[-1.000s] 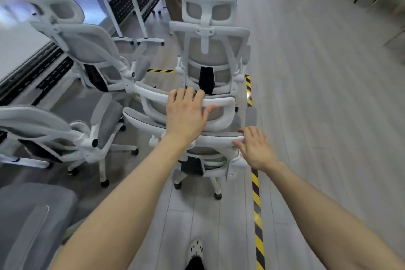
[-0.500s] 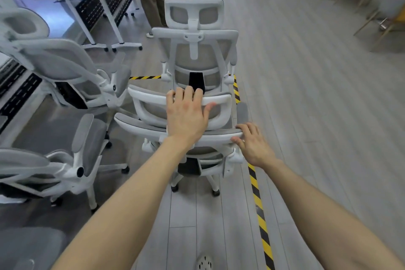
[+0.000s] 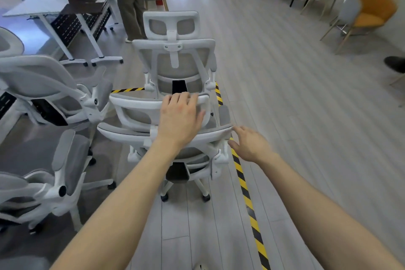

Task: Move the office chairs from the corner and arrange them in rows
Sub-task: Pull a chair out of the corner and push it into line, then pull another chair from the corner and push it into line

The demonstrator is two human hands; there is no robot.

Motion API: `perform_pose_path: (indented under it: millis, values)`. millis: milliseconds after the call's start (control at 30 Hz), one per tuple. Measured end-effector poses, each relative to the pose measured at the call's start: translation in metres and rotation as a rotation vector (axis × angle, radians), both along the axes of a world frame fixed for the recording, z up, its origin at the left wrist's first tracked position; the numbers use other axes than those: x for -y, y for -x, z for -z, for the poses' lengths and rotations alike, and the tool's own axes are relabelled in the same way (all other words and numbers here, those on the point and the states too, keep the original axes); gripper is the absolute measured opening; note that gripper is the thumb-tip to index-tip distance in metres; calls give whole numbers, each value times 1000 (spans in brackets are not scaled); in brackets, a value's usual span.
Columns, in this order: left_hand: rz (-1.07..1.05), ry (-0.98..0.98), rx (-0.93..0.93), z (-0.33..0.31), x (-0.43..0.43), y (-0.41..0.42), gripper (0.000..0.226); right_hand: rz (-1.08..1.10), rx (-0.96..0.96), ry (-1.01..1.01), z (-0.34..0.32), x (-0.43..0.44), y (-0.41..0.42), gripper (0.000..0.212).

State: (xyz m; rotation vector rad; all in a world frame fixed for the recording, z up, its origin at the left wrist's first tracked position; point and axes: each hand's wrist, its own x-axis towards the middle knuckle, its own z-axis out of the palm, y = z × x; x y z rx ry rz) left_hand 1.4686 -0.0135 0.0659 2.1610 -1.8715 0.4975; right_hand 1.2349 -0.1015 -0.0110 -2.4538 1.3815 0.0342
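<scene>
Head view, floor (image 3: 295, 116): big grey plank floor, open off to the right, so there looks to be plenty of room for rows.
Corner chairs (image 3: 54, 85): at least three white-and-grey ones bunched on the left, pointing every which way. I'd guess these are what's left to shift.
Front chair (image 3: 175, 61): upright, back to the camera, just inside the tape corner. I'd call that one placed.
Near chair (image 3: 135, 114): right behind the front chair and facing the same way. Its headrest is close up to the other's back, can't tell if they touch. Looks like number two getting lined up, not parked yet.
Striped tape (image 3: 245, 193): yellow-black line along the right of both chairs, with a corner by the front one.
Left hand (image 3: 180, 116): on the near chair's headrest, fingers hooked over the top rim, holding it.
Right hand (image 3: 249, 144): relaxed, holding nothing, fingertips at the backrest's right corner. Touching or just off, can't tell.
Progress: early days I reckon. One down, one in hand, most to go.
</scene>
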Motion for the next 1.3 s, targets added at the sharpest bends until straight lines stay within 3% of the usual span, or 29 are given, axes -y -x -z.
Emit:
perform_pose_path:
  millis: [133,267,433,667,933,1300]
  values:
    - [207,-38,45,-3,5,66,24,156,-1,-6,-10,-29,78,51]
    - [427,-340,93,11,21,172,31,329,-26,-69,-8,-59,200,53]
    - [662,-620,246,40,35,353,39,581,-85,-97,-6,-124,390,53]
    - [906,-881,325,81,6,641,50,959,-105,-115,-7,-257,652,50]
    - [1224,-788,451,75,-32,924,52,1359,-94,-137,-9,-377,861,51]
    - [1582,-619,716,104,-49,1310,50,1729,-108,-175,0,-449,1153,51]
